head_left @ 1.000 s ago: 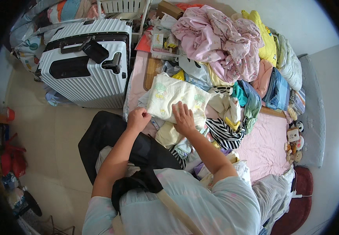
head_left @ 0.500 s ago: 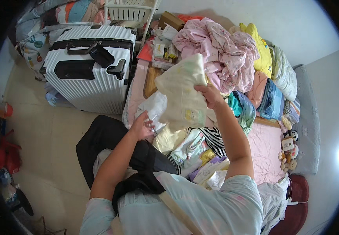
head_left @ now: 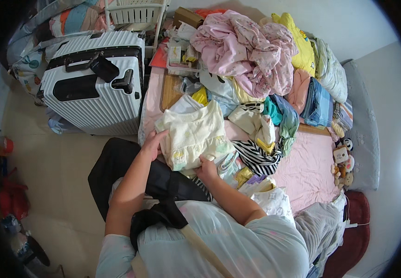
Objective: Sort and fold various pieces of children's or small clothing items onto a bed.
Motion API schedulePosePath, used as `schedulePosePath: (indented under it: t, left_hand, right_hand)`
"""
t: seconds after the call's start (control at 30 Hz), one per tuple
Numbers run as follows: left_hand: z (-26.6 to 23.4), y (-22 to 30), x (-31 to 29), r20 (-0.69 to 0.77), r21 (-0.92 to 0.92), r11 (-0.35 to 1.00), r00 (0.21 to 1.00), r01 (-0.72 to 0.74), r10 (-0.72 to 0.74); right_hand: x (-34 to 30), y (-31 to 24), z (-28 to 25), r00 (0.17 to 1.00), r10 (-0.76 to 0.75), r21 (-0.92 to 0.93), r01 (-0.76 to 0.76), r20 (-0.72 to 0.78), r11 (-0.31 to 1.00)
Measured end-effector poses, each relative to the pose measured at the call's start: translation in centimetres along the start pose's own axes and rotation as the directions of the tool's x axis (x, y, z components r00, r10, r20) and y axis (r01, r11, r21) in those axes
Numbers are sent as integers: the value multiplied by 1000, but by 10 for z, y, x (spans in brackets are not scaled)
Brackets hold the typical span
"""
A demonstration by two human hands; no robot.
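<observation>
A cream sleeveless child's top with a ruffled hem and small printed patches lies spread out before me. My right hand pinches its lower hem, the fingertips partly hidden by the cloth. At the top's left edge, my left hand rests against the fabric with its fingers stretched out. Beneath the top's upper part a white garment shows. Beside the top, to the right, lie a black-and-white striped garment and a cream folded one.
A white ribbed suitcase stands left of the pink-sheeted bed. A black bag sits close by my left forearm. Pink floral bedding is heaped at the back, with folded blue clothes and soft toys rightward.
The cream top has come down from the air onto the pile and now lies flat. My right hand moved down to its hem; my left hand moved up-left to its edge.
</observation>
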State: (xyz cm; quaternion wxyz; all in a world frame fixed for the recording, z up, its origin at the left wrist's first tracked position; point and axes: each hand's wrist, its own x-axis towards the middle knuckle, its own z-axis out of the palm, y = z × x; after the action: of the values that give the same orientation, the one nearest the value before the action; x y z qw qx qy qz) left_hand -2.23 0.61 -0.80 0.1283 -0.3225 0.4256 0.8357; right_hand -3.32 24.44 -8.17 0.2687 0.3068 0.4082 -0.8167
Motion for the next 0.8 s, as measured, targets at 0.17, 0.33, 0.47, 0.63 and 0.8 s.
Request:
schedulePosePath:
  t: [0.17, 0.33, 0.47, 0.63, 0.8]
  left_hand:
    - [2, -29, 21, -152, 567, 809, 945, -156, 290]
    - [-6, -35, 32, -121, 736, 622, 852, -267, 509]
    - [-26, -42, 39, -232, 266, 890, 871, -371, 433]
    - [-17, -36, 9, -262, 696, 582, 605, -420, 752]
    - [7, -37, -41, -37, 833, 419, 720, -361, 693]
  right_hand:
    - [-20, -15, 20, 993, 106, -58, -108, -43, 992]
    - [-41, -4, 27, 998, 22, -219, -34, -59, 975]
    - [-49, -44, 38, 820, 534, -461, -563, -207, 686]
    - [-46, -106, 62, 820, 520, -967, 251, 238, 47]
    - [4, -114, 159, 839, 74, -835, 521, 539, 178]
